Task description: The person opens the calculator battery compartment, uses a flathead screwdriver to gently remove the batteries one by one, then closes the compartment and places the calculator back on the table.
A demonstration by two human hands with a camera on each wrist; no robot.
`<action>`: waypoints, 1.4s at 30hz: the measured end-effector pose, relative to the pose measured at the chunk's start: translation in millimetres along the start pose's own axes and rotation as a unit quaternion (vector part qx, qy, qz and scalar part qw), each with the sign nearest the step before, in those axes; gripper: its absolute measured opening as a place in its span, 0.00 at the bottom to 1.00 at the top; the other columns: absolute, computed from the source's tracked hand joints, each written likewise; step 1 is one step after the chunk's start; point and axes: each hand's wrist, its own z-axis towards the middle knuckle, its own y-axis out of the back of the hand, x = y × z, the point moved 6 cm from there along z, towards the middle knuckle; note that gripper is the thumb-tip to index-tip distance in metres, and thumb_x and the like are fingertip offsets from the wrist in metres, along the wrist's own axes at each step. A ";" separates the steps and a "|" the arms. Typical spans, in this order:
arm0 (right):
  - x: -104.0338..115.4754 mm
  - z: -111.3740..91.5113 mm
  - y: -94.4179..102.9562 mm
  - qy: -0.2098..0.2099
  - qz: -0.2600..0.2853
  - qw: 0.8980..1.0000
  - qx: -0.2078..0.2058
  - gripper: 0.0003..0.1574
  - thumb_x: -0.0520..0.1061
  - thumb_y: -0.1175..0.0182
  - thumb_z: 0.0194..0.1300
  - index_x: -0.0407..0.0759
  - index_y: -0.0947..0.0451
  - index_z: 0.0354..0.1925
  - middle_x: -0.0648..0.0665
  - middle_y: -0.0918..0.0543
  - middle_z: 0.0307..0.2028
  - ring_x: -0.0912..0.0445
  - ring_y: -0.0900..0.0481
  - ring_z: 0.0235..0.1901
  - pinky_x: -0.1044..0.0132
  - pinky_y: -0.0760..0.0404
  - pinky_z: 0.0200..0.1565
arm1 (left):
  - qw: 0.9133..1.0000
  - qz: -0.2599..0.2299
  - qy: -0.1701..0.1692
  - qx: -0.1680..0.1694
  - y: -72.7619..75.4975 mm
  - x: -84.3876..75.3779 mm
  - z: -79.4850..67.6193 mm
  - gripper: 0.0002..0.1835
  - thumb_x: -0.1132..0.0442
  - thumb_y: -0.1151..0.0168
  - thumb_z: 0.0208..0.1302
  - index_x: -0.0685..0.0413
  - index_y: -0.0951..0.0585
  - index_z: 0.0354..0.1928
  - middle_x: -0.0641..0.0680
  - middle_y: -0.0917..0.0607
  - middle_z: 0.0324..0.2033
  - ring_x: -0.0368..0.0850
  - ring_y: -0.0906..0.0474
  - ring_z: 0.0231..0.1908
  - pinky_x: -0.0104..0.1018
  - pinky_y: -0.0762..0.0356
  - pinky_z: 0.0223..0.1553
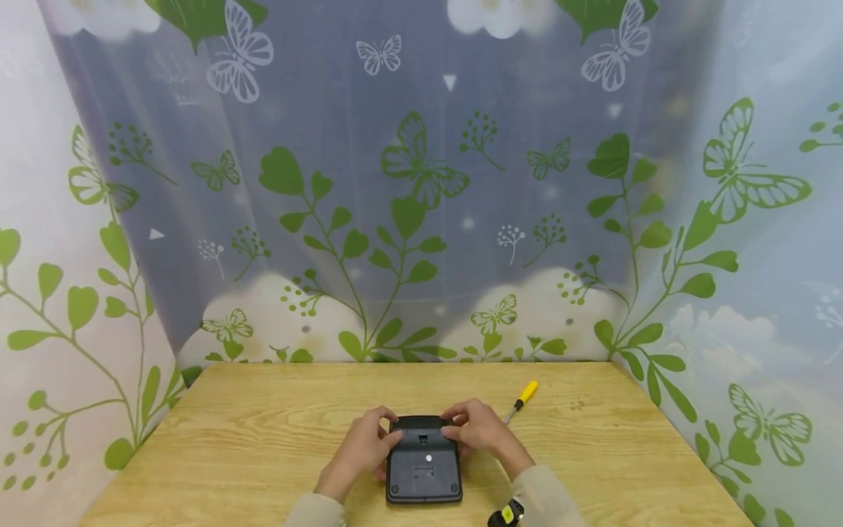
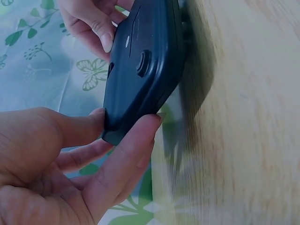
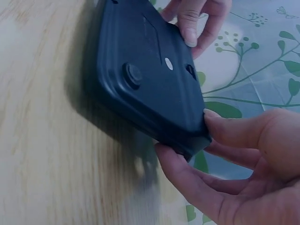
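Note:
A black calculator point(image 1: 408, 487) is held underside up over the table, its far end raised. Two round feet, a small recess and a white round sticker show on its back. My left hand point(image 1: 357, 448) grips the far left corner, thumb on the back and fingers along the edge and below. At the far right corner my right hand point(image 1: 484, 430) grips likewise. The left wrist view shows the left thumb and fingers pinching the calculator's corner point(image 2: 140, 93). In the right wrist view, the right thumb and fingers pinch the opposite corner point(image 3: 154, 103). The keyed face is turned down, mostly hidden.
A screwdriver point(image 1: 525, 396) with a yellow and black handle lies right of the calculator, its shaft tip beside my right hand. The wooden table point(image 1: 263, 410) ends at a patterned curtain point(image 1: 421, 256) behind and on both sides.

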 end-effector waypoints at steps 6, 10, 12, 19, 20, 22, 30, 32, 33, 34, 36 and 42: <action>-0.5 -3.6 0.2 -0.011 0.013 1.000 0.012 0.19 0.39 0.31 0.67 0.35 0.17 0.55 0.35 0.13 0.43 0.54 0.14 0.28 0.57 0.09 0.28 | 1.000 0.004 -0.001 0.009 -0.6 -1.0 -2.1 0.17 0.66 0.36 0.73 0.66 0.24 0.59 0.60 0.17 0.32 0.47 0.17 0.19 0.42 0.13 0.17; -2.6 -4.7 -2.2 -0.018 0.014 1.000 0.022 0.19 0.39 0.30 0.67 0.36 0.17 0.55 0.35 0.13 0.44 0.54 0.13 0.30 0.57 0.09 0.29 | 1.000 0.010 0.005 0.020 -1.3 -0.5 -3.6 0.17 0.65 0.36 0.73 0.64 0.24 0.58 0.59 0.17 0.32 0.48 0.17 0.18 0.42 0.13 0.17; -3.1 -5.1 -3.4 -0.019 0.014 0.999 0.027 0.19 0.39 0.30 0.67 0.36 0.17 0.55 0.34 0.13 0.44 0.53 0.13 0.31 0.57 0.08 0.29 | 1.000 0.012 0.007 0.027 -1.8 0.2 -3.9 0.16 0.64 0.36 0.73 0.63 0.24 0.58 0.59 0.17 0.32 0.48 0.17 0.18 0.42 0.13 0.18; -2.8 -7.5 -4.0 -0.022 0.014 0.999 0.035 0.19 0.37 0.30 0.66 0.34 0.17 0.55 0.35 0.13 0.42 0.50 0.11 0.28 0.57 0.09 0.28 | 0.999 0.018 0.015 0.039 -2.8 1.8 -3.5 0.16 0.64 0.37 0.73 0.62 0.24 0.58 0.59 0.18 0.34 0.48 0.17 0.21 0.42 0.12 0.19; -2.8 -7.9 -3.8 -0.024 0.014 0.999 0.036 0.19 0.37 0.30 0.66 0.34 0.17 0.55 0.35 0.13 0.42 0.51 0.11 0.28 0.57 0.09 0.28 | 0.999 0.020 0.016 0.040 -2.8 2.0 -3.5 0.15 0.64 0.37 0.73 0.62 0.24 0.58 0.59 0.18 0.34 0.48 0.17 0.22 0.42 0.12 0.19; -3.5 -7.9 -3.9 -0.028 0.015 0.999 0.038 0.19 0.37 0.30 0.66 0.35 0.17 0.55 0.35 0.13 0.43 0.51 0.11 0.29 0.57 0.08 0.29 | 0.999 0.021 0.019 0.043 -3.1 2.5 -3.3 0.15 0.65 0.37 0.73 0.61 0.24 0.58 0.59 0.18 0.34 0.47 0.17 0.22 0.42 0.12 0.19; -5.7 -7.5 -6.1 -0.030 0.013 0.998 0.044 0.19 0.37 0.30 0.66 0.35 0.17 0.55 0.33 0.14 0.46 0.51 0.11 0.33 0.58 0.08 0.29 | 0.998 0.021 0.032 0.055 -4.2 3.8 -4.0 0.17 0.65 0.37 0.74 0.63 0.25 0.59 0.59 0.18 0.35 0.47 0.17 0.23 0.41 0.12 0.19; -6.1 -7.5 -6.3 -0.031 0.012 0.998 0.044 0.19 0.37 0.30 0.66 0.35 0.17 0.55 0.34 0.14 0.46 0.51 0.12 0.33 0.59 0.08 0.29 | 0.998 0.020 0.034 0.057 -4.8 4.1 -4.4 0.16 0.65 0.37 0.74 0.63 0.25 0.59 0.59 0.19 0.35 0.48 0.17 0.23 0.41 0.12 0.19; -5.9 -7.7 -6.2 -0.030 0.010 0.999 0.043 0.19 0.37 0.30 0.66 0.35 0.17 0.55 0.34 0.14 0.46 0.51 0.12 0.33 0.59 0.08 0.29 | 0.998 0.019 0.034 0.058 -5.2 4.2 -4.6 0.16 0.65 0.38 0.74 0.63 0.25 0.59 0.59 0.19 0.35 0.48 0.17 0.23 0.41 0.12 0.20; -6.0 -7.7 -6.2 -0.030 0.008 0.999 0.043 0.19 0.37 0.30 0.66 0.35 0.17 0.55 0.34 0.14 0.45 0.51 0.12 0.33 0.59 0.08 0.29 | 0.997 0.018 0.035 0.059 -5.8 4.2 -4.8 0.16 0.65 0.38 0.74 0.63 0.25 0.59 0.59 0.19 0.35 0.48 0.17 0.23 0.41 0.12 0.20; -6.2 -7.8 -6.4 -0.031 0.005 0.999 0.043 0.18 0.37 0.31 0.67 0.35 0.17 0.54 0.35 0.14 0.45 0.51 0.12 0.33 0.59 0.08 0.29 | 0.997 0.017 0.035 0.062 -6.9 4.4 -5.0 0.16 0.65 0.38 0.74 0.63 0.25 0.59 0.59 0.19 0.35 0.47 0.17 0.23 0.41 0.12 0.20; -7.5 -7.5 -5.0 -0.033 -0.006 0.999 0.042 0.17 0.37 0.31 0.67 0.35 0.17 0.53 0.36 0.13 0.44 0.51 0.12 0.32 0.58 0.09 0.29 | 0.997 0.023 0.031 0.065 -9.3 3.9 -4.4 0.16 0.66 0.38 0.74 0.63 0.25 0.59 0.60 0.19 0.35 0.48 0.18 0.22 0.41 0.12 0.19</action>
